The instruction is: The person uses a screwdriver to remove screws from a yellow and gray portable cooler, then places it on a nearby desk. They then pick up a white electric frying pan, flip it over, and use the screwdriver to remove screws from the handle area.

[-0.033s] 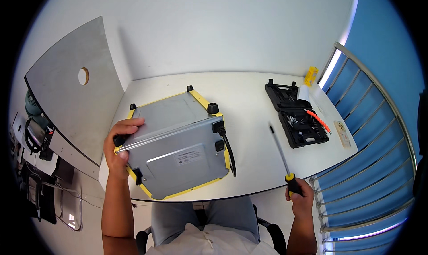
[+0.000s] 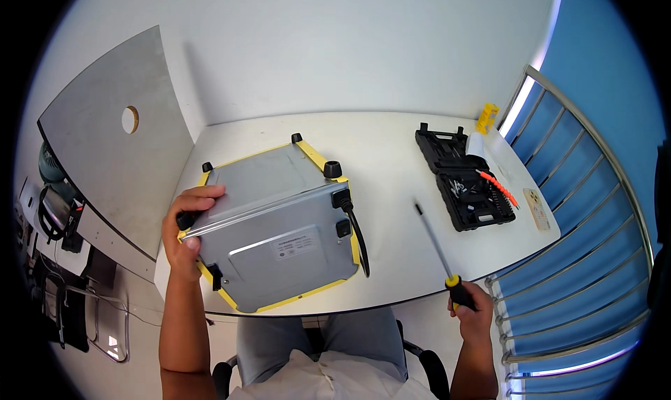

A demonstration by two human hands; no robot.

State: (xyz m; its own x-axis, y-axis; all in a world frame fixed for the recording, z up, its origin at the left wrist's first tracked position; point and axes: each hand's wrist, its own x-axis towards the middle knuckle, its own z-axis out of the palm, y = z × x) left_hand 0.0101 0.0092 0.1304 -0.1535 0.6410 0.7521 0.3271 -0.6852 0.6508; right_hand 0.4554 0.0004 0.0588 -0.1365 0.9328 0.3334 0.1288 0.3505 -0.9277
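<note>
A grey metal appliance housing (image 2: 279,250) with yellow edges lies tipped over on the table, its black rubber feet showing. My left hand (image 2: 187,229) grips its left corner, fingers over the upper face beside a foot and thumb on the near panel. A black power cord (image 2: 360,236) hangs from a socket on the panel's right side. My right hand (image 2: 472,306) is closed round the black and yellow handle of a long screwdriver (image 2: 435,238). Its shaft points up and left over the table, apart from the housing.
An open black tool case (image 2: 454,173) with bits and an orange flexible shaft (image 2: 500,190) lies at the right. Behind it stands a small yellow holder (image 2: 487,118). A metal railing (image 2: 594,141) runs past the table's right edge; a grey board (image 2: 115,145) rises at the left.
The screwdriver's tip has swung slightly left, and its shaft leans a little more. My left hand and the housing look unmoved.
</note>
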